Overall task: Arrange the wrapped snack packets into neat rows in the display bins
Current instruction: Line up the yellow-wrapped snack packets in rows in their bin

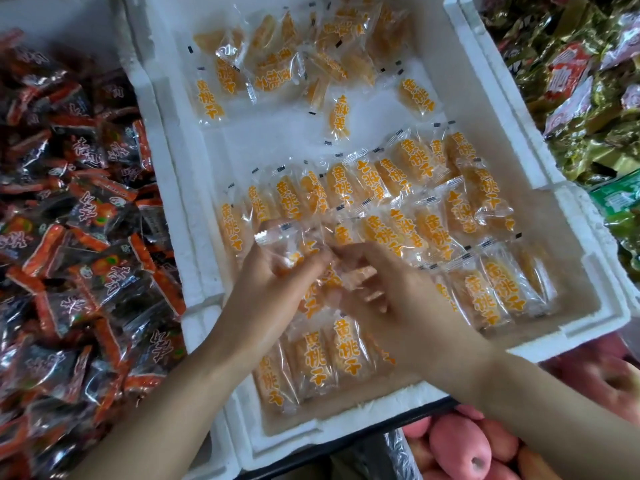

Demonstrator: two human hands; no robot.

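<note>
Over the foam bin (180, 216) the left hand (273, 285) pinches a clear packet (277, 242); right hand (391, 299) curls alongside, its grip blurred, cannot tell

Around the left hand (273, 282) and right hand (394, 296), the snack packets (398, 174) are clear with orange characters over yellow pieces, in a white bin (180, 209). Black-and-red packets (86, 209) lie left of the hands, gold-green foil packets (588, 133) to their right, and pink fruit (464, 445) nearer.

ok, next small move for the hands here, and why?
Probably lay the packet pinched by the left hand down beside the lined-up row to its right, lettering parallel. That row stops at the hands; the right hand, blurred, could steady it.
</note>
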